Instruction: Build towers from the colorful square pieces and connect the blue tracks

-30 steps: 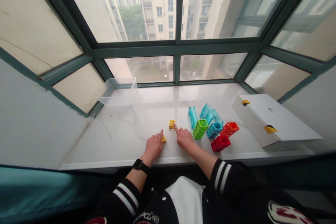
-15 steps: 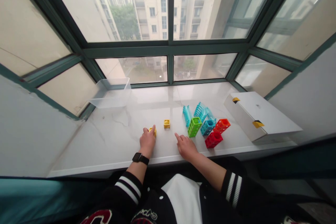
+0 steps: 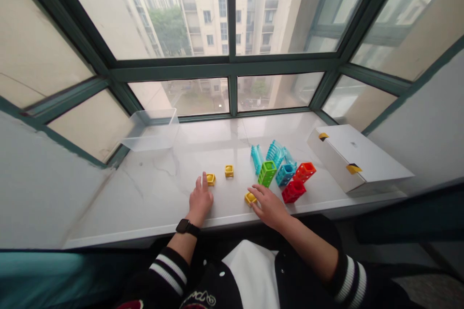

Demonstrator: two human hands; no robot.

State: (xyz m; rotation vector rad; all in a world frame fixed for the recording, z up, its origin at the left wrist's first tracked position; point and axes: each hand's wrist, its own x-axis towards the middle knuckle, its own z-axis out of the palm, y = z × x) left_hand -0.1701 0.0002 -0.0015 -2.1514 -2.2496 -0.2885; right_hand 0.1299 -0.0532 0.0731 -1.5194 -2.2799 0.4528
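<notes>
My left hand (image 3: 200, 198) lies flat on the white marble windowsill (image 3: 155, 203), fingers apart, holding nothing. Just beyond its fingertips sits a small yellow hollow block (image 3: 210, 179). A second yellow block (image 3: 229, 171) stands alone further back. My right hand (image 3: 268, 206) reaches left, its fingertips against a third yellow block (image 3: 250, 198), which it does not clearly grip. Beyond that hand stand a green lattice tower (image 3: 267, 174), a blue cube (image 3: 285, 175), an orange-red cube (image 3: 305, 172) and a red cube (image 3: 293, 191).
Clear teal ribbed pieces (image 3: 266, 154) lie behind the coloured cubes. A transparent plastic box (image 3: 150, 131) stands at the back left of the sill, and a closed white cardboard box (image 3: 357, 159) lies at the right. Green-framed windows rise behind the sill.
My left hand has drawn back from the yellow block, leaving it uncovered. My right hand has moved toward the coloured cubes, and a third yellow block now shows at its fingertips.
</notes>
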